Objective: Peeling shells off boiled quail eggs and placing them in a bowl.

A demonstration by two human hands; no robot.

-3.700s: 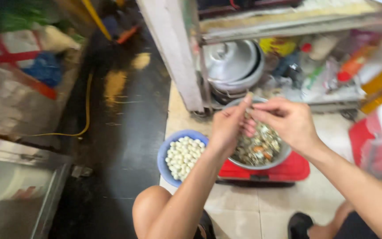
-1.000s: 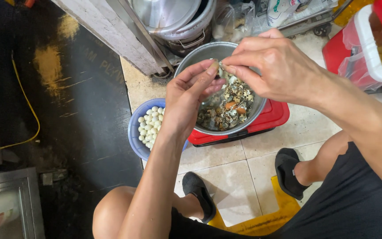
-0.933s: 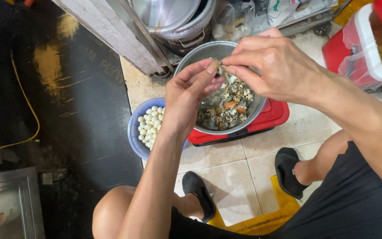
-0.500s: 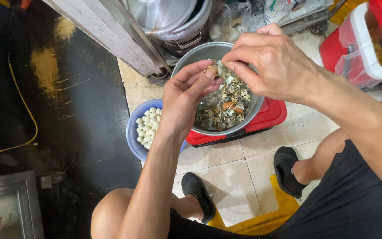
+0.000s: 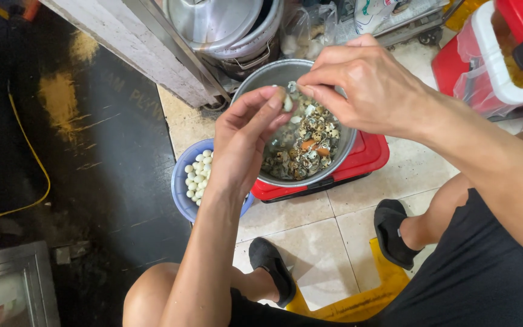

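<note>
Since a moment ago, your left hand (image 5: 243, 142) has lifted slightly, pinching a small white egg (image 5: 287, 103) above the metal bowl (image 5: 340, 145). Your right hand (image 5: 364, 85) picks at its shell. Pressing too hard could crush this slippery egg.

I'm looking down at what reads as the back area of a small food kitchen, worked at floor level. Big metal pots (image 5: 225, 27) sit on a low shelf, a metal bowl (image 5: 340, 151) of shell scraps rests on a red box (image 5: 364, 160), and a blue bowl (image 5: 183, 194) holds peeled small eggs (image 5: 198, 175). Beige floor tiles (image 5: 322, 236) meet dark wet ground (image 5: 92, 169) with a yellow hose (image 5: 31, 157).
</note>
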